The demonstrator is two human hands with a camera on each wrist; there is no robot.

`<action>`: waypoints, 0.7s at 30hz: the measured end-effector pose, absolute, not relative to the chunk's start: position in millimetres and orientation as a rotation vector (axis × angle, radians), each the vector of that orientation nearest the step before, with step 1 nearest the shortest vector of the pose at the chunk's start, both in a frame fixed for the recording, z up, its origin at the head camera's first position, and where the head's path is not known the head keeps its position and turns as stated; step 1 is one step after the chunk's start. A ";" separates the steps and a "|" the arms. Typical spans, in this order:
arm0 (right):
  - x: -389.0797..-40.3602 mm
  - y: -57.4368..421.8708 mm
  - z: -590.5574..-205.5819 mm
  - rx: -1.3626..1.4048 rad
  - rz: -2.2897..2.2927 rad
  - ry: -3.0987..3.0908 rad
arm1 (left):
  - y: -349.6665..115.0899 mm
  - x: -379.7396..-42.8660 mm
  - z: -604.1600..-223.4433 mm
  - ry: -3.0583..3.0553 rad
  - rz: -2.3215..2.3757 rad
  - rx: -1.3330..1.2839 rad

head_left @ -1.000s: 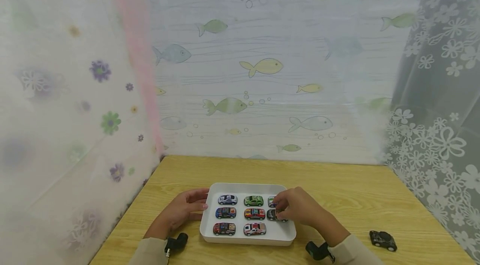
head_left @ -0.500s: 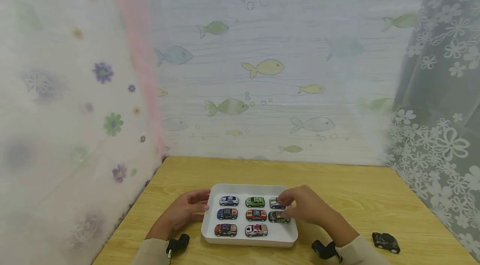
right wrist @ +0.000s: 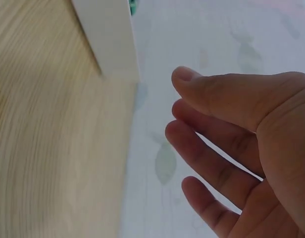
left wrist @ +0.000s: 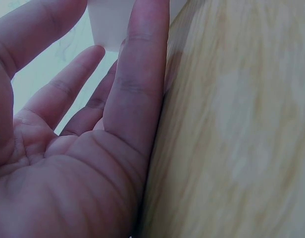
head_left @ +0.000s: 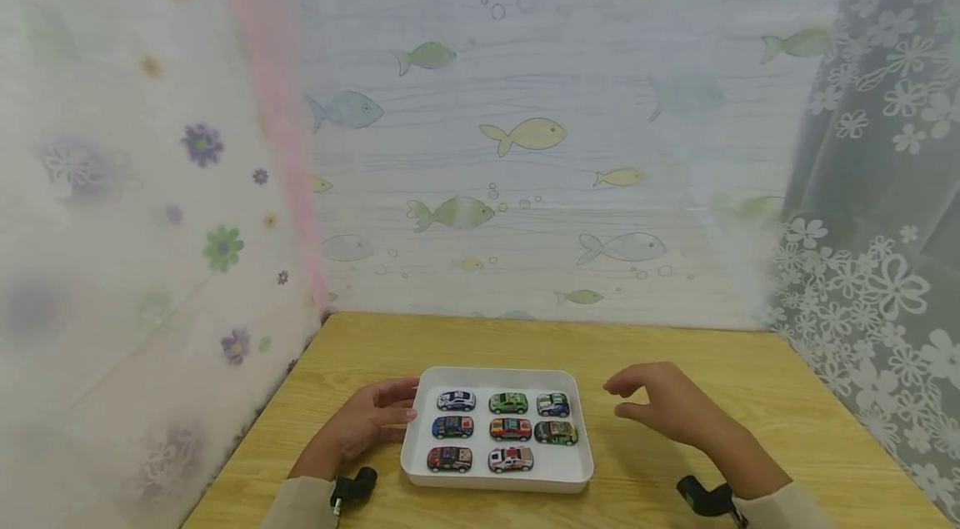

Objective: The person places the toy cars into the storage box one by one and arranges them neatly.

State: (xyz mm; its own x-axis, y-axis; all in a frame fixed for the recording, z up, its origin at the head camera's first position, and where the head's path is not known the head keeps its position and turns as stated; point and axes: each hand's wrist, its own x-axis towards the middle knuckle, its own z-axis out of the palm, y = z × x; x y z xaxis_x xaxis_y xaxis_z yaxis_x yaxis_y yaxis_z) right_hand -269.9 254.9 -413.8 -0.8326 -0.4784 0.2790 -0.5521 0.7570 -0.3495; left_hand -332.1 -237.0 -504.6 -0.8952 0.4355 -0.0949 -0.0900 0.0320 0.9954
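Observation:
A white tray [head_left: 498, 480] holds several toy cars in rows. On its right side sit a white, blue and green car [head_left: 553, 405] and a dark green car [head_left: 556, 432], with a white and red car [head_left: 511, 459] in the front row. My left hand [head_left: 369, 416] rests on the table at the tray's left side, fingers extended and thumb tip at the rim. In the left wrist view its fingers reach to the tray wall [left wrist: 110, 22]. My right hand [head_left: 667, 404] hovers right of the tray, fingers loosely bent and holding nothing; the right wrist view shows the tray's corner [right wrist: 110, 44] apart from it.
The wooden table [head_left: 450, 339] runs back to a fish-print curtain [head_left: 525, 179]. A flower-print curtain [head_left: 150, 262] borders the left side and a lace-like curtain [head_left: 892, 287] the right. A wrist camera [head_left: 705, 497] sits by the right sleeve.
My right hand has let go of the cars at the tray's right side and moved right, away from the tray. The black car on the table at right is now out of sight. My left hand stays put.

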 end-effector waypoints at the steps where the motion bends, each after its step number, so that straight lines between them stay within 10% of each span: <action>1: -267.8 260.7 -412.8 0.818 0.632 -2.786 | -237.0 -332.2 -504.7 1.945 1.921 0.351; 21: -228.9 372.3 -422.6 0.560 0.711 -2.956 | -235.8 -330.8 -504.5 1.958 1.920 0.344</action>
